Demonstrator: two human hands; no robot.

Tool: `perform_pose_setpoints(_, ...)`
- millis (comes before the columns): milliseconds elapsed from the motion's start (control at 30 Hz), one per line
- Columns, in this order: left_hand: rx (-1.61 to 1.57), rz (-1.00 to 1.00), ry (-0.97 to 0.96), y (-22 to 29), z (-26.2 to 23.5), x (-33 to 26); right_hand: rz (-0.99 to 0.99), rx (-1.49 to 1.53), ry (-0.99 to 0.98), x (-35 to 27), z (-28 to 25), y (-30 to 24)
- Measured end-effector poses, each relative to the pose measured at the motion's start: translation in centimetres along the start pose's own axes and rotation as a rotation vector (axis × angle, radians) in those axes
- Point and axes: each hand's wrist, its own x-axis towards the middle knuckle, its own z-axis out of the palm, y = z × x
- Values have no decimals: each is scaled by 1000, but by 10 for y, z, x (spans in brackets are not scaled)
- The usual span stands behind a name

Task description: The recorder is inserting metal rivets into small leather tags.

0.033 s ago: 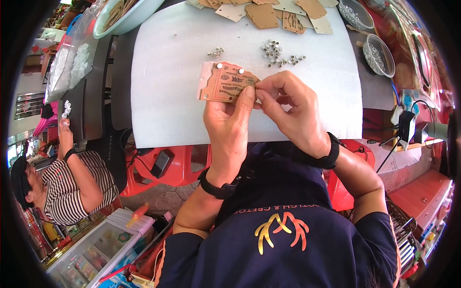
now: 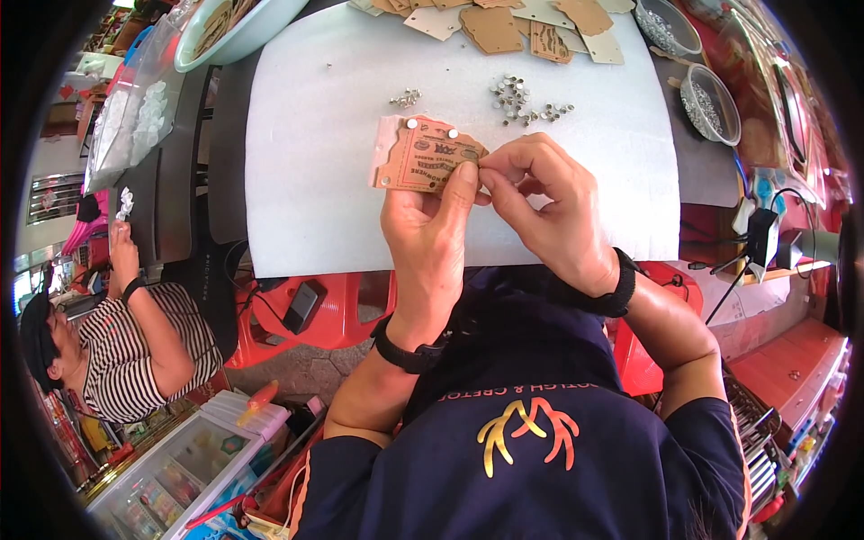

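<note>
My left hand (image 2: 427, 238) grips a brown printed cardboard piece (image 2: 432, 153) with wavy edges, thumb on top and fingers underneath. A paler piece (image 2: 385, 148) shows behind its left side. Two round white-silver caps (image 2: 453, 133) sit along its far edge, and small holes show near its close edge. At the right corner of the cardboard, my right hand (image 2: 544, 193) is closed in a pinch between thumb and forefinger. Whatever lies between those fingertips is hidden. Beyond my hands lie a small cluster of metal studs (image 2: 407, 97) and a larger scatter of metal caps (image 2: 511, 97).
A white foam sheet (image 2: 306, 180) covers the table. Brown and pale cardboard pieces (image 2: 492, 30) are heaped at its far edge. Clear tubs of small metal parts (image 2: 709, 103) stand at right, a pale basin (image 2: 241, 45) at far left. A person in stripes (image 2: 148, 346) works at left.
My hands and the cardboard look nearly unchanged. The co-worker's hand at the left has shifted slightly.
</note>
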Motion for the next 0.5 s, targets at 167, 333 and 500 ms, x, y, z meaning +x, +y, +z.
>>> perform_pose_setpoints(167,37,5,-51,0,-4,-1,-167,-105,7,0,0,6)
perform_pose_setpoints(333,88,33,-32,-2,-8,1,246,244,-71,-3,-3,7)
perform_pose_setpoints(500,114,88,-42,-2,-2,1,202,257,-68,-4,-2,5)
